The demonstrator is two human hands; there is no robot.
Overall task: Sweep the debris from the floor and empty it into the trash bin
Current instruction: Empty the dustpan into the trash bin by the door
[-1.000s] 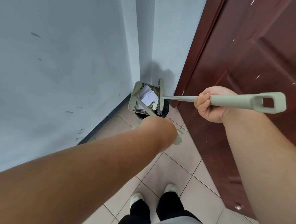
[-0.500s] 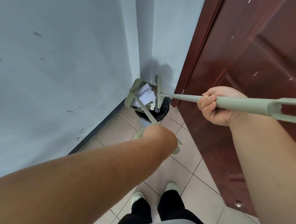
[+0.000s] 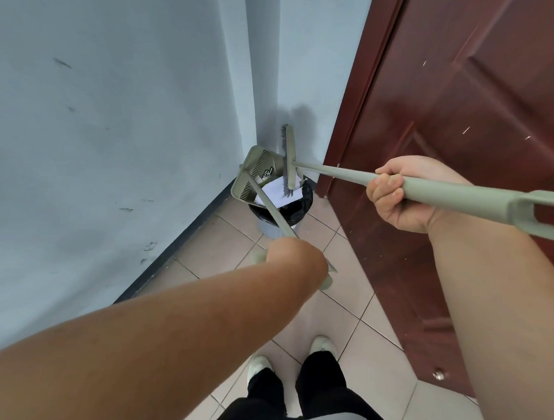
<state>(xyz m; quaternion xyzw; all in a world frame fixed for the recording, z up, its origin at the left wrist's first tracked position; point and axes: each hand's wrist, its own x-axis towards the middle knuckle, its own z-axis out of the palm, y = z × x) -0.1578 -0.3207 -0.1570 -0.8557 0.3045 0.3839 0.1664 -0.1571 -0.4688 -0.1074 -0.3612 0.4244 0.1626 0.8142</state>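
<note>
Trash bin (image 3: 281, 221): small round bin, dark liner, standing on the tiled floor (image 3: 358, 341) in the corner, centre of frame, between the pale blue wall (image 3: 102, 139) and the red-brown door (image 3: 474, 116).
Bin contents: white paper scraps (image 3: 276, 192) lie at its mouth; deeper contents hidden.
Dustpan (image 3: 256, 173): grey-green, tilted steeply over the bin's upper-left rim, open side facing the bin; some paper sits at its lower edge; its long handle runs down toward my left hand.
Broom (image 3: 430, 189): same grey-green; the head stands on end just right of the dustpan, bristles touching the paper above the bin; the handle slants to the right edge of frame, ending in a hanging loop.
Left hand (image 3: 296, 257): centre frame, seen from the wrist side; dustpan handle passes through it; fingers hidden, so I cannot tell how they lie.
Right hand (image 3: 401, 195): right of centre, fingers curled tight round the broom handle.
Lower frame: my white shoes (image 3: 323, 345) and dark trousers on the tiles.
</note>
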